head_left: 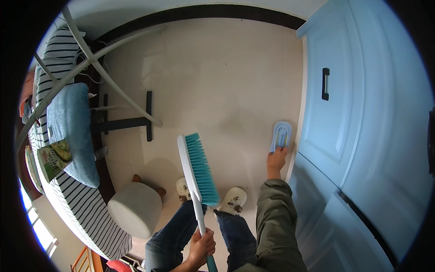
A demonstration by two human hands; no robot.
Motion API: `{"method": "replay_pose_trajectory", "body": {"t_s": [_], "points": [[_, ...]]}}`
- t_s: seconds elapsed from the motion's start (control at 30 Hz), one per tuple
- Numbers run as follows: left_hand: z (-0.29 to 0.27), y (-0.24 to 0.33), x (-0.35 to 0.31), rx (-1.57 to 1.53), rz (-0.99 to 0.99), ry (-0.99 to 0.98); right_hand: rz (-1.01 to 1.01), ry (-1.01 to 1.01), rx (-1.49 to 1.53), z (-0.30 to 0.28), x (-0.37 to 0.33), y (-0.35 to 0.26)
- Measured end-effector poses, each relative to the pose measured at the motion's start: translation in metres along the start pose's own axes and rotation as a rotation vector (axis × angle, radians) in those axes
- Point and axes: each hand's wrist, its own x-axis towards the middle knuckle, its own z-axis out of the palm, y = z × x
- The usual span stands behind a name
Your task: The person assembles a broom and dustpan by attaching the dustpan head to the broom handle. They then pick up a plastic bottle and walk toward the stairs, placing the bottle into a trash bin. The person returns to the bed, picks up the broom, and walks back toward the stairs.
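Note:
In my left hand (202, 244) is the handle of a broom (189, 167) with a white head and teal bristles. The fingers are wrapped round it, and the head points away from me, above the floor and over my shoes. My right hand (277, 159) reaches out to the right, close to the blue cabinet. Its fingers close on the near end of a light blue slipper-shaped object (282, 133), rounded and wider at the far end. The exact kind of this object is unclear, and part of its near end is hidden by the fingers.
Light blue cabinet doors (333, 122) line the right side. A beige stool (136, 210) stands at left, beside a bed with a striped sheet (90, 217) and a blue cushion (71, 129). Pale crossed poles (93, 59) and a black stand (148, 115) occupy the left floor.

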Motion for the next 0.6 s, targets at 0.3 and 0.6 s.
{"method": "replay_pose_trajectory", "body": {"t_s": [0.3,0.6], "points": [[-0.002,-0.008,-0.056,0.099,0.090,-0.109,-0.263,0.131,0.354,-0.140,-0.095,-0.055],[-0.025,0.014,-0.218,0.353,0.306,-0.211,-0.396,-0.057,0.624,-0.411,-0.271,-0.113]]}}
